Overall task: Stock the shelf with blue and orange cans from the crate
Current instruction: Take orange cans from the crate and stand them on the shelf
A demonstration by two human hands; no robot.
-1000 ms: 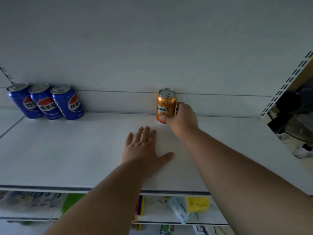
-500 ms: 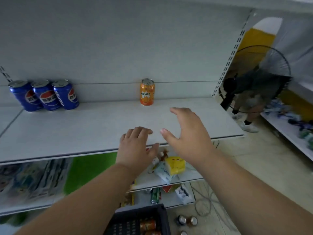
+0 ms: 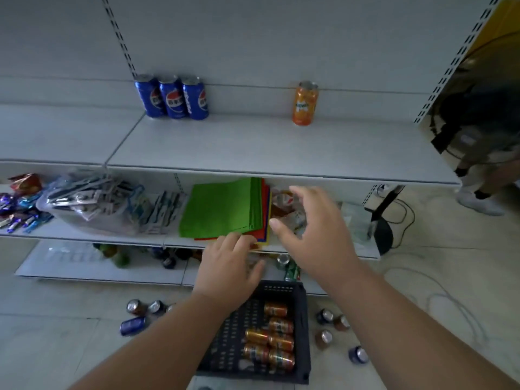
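Three blue cans [image 3: 172,96] stand in a row at the back of the white shelf [image 3: 253,147]. One orange can [image 3: 305,103] stands alone further right on the same shelf. On the floor below, a dark crate [image 3: 302,330] holds several orange cans [image 3: 274,337] lying on their sides. My left hand [image 3: 228,270] hovers above the crate's far end, fingers loosely spread, holding nothing. My right hand [image 3: 315,235] hangs higher, in front of the lower shelf, fingers open and empty.
Green and coloured paper sheets [image 3: 225,209], a clear bag of packets [image 3: 90,204] and snacks lie on the lower shelf. Loose cans [image 3: 138,316] lie on the floor left and right of the crate. A black fan stand [image 3: 382,220] and a person's legs [image 3: 478,192] are at right.
My right hand let go of the orange can and both hands drew back from the shelf and dropped toward the crate. The view tilted down, showing the crate and floor.
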